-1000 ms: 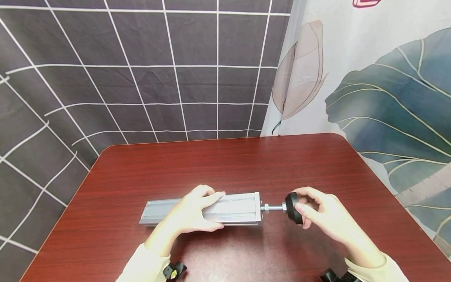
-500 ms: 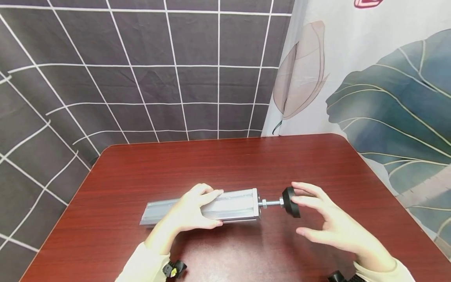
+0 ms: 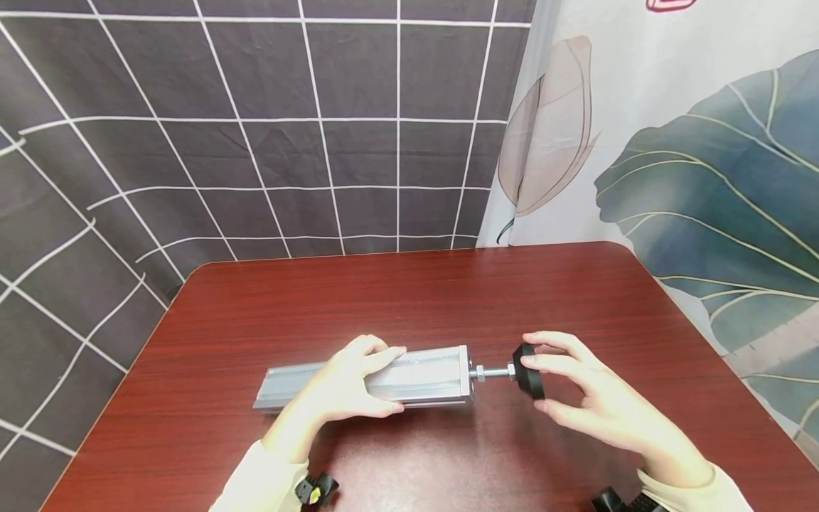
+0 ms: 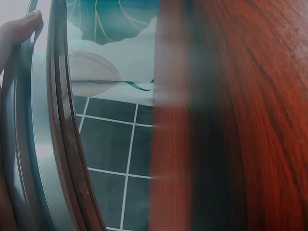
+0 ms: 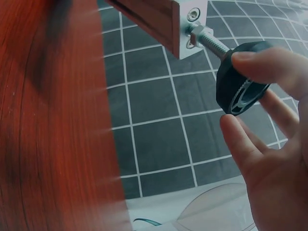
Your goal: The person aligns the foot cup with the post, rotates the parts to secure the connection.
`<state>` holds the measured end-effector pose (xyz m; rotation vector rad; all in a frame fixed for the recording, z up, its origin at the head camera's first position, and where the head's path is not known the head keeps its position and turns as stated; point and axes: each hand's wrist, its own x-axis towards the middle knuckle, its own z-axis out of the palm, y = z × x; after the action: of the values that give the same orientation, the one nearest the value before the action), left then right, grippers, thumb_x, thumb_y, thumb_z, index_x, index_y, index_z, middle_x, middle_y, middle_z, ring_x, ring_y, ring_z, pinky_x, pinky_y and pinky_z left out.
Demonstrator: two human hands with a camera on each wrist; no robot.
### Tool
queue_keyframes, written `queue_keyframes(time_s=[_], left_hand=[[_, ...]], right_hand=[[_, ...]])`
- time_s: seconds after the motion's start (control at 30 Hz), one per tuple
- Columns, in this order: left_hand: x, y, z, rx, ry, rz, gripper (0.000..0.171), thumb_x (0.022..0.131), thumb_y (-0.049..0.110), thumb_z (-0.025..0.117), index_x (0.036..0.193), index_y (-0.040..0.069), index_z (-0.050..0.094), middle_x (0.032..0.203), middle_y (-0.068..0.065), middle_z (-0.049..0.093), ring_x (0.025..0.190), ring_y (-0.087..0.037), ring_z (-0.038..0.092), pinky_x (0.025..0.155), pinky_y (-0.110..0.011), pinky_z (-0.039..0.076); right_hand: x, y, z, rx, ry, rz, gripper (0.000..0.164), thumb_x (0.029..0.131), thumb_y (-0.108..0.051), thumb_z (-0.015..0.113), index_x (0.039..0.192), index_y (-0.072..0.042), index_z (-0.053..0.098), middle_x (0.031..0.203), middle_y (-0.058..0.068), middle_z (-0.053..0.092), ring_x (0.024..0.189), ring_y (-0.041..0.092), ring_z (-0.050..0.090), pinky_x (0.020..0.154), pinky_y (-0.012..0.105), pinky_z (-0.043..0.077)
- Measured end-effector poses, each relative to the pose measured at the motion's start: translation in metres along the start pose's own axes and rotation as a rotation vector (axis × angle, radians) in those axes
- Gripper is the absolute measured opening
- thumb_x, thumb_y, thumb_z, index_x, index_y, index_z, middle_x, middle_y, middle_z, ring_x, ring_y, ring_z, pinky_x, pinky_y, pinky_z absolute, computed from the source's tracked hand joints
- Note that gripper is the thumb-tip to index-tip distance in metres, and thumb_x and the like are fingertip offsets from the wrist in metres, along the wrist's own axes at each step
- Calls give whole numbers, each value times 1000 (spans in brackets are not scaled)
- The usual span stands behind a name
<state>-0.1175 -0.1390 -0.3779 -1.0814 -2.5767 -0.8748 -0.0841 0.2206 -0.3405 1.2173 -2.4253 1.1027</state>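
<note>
A long grey metal bar lies flat on the dark red table, low in the middle of the head view. The left hand rests on top of the bar near its middle, with the fingers laid over the far edge and the thumb along the near side, so the hand wraps around the bar and holds it. In the left wrist view the bar fills the left side of the frame, and one fingertip hooks over its edge in the upper left corner. A thin silver screw sticks out of the right end of the bar, with a round black knob at its tip. The right hand is at the knob, just right of the middle of the head view. Its fingers are spread and only a little bent. One fingertip touches the top of the knob, and the thumb sits just below it. In the right wrist view the knob is in the upper right, a fingertip presses on its rim, and the thumb is close under it but not touching, so the grip is loose. Behind the table hang a dark grey cloth with white lines and a curtain with big leaves.
</note>
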Motion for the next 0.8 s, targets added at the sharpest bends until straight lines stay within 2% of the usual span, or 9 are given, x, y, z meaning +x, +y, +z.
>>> queue_keyframes(time_s=[0.07, 0.13, 0.2, 0.27, 0.37, 0.53, 0.8], left_hand=[[0, 0, 0, 0, -2, -4, 71, 59, 40, 84, 121, 14, 64, 100, 6, 51, 92, -9, 50, 77, -24, 44], [-1, 1, 0, -3, -3, -5, 70, 59, 39, 85, 121, 14, 64, 100, 6, 51, 92, -9, 50, 77, -25, 44], [-1, 1, 0, -8, -4, -5, 70, 59, 39, 85, 121, 13, 64, 100, 6, 51, 92, -9, 50, 76, -25, 44], [0, 1, 0, -14, -3, -2, 70, 59, 39, 85, 121, 13, 64, 100, 6, 51, 92, -10, 50, 77, -24, 44], [1, 1, -1, -13, 5, 14, 70, 59, 39, 85, 121, 14, 64, 100, 6, 52, 93, -10, 50, 77, -24, 44], [2, 1, -2, -7, 17, 38, 70, 59, 40, 86, 121, 14, 64, 100, 6, 52, 92, -9, 49, 77, -23, 43], [0, 3, -3, -10, -2, 12, 69, 59, 40, 85, 121, 14, 64, 100, 6, 52, 92, -10, 50, 77, -24, 44]], right_hand=[[0, 1, 1, 27, 4, 11, 43, 81, -20, 74, 121, -12, 60, 132, 11, 43, 107, 8, 51, 84, 15, 43], [1, 2, 2, 68, 16, 8, 55, 72, -6, 80, 122, -9, 59, 130, 11, 44, 96, 8, 56, 80, 16, 45], [1, 3, 3, 127, 28, 15, 66, 64, 6, 80, 124, -4, 56, 127, 11, 44, 87, 10, 58, 76, 18, 46], [2, 2, 4, 170, 40, 26, 71, 60, 12, 78, 126, -1, 53, 124, 9, 44, 81, 10, 58, 71, 19, 47], [4, -1, 3, 205, 48, 67, 73, 62, 14, 76, 128, -1, 51, 117, 5, 46, 74, 9, 56, 66, 22, 47], [7, -5, 1, 173, 47, 119, 69, 65, 11, 76, 128, -5, 51, 102, -3, 48, 63, 7, 55, 62, 23, 46], [7, -2, 3, 149, 50, 125, 66, 66, 8, 76, 126, -7, 53, 96, -5, 50, 65, 5, 55, 60, 22, 46]])
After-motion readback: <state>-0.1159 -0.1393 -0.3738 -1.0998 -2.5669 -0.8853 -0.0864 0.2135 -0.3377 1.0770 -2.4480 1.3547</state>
